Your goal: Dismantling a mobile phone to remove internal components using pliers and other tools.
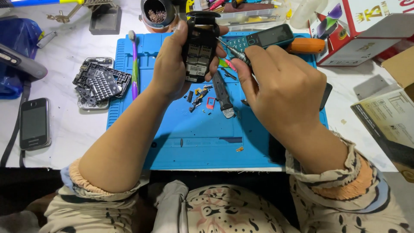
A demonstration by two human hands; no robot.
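Here, the left hand (172, 64) grips an opened black phone body (199, 47) upright above the blue work mat (194, 138), fingers wrapped round both edges, back side facing the camera with the inner board and slots exposed. The right hand (280, 82) is clenched round a small screwdriver (235, 52); its metal tip touches the phone's upper right edge, about where a screw would sit.

Judgement: disassembly is mid-way, at a screw or clip on the open back. Whether the tip is seated in a screw head is too small to tell.

On the mat below the phone: a scatter of small loose parts (198, 97), a red frame piece (210, 102), a dark narrow tool (222, 92). A teal phone (258, 39) lies at the mat's far edge, with an orange handle (306, 45) just beside it. A purple-handled brush (134, 60) lies along the mat's left edge. Left of the mat, a keypad and frame pieces (101, 82); further left, a black touchscreen phone (34, 123).

The next move likely calls for the left hand keeping the body steady while the driver is pressed square and turned, with care that a freed screw falls onto the mat rather than off it.
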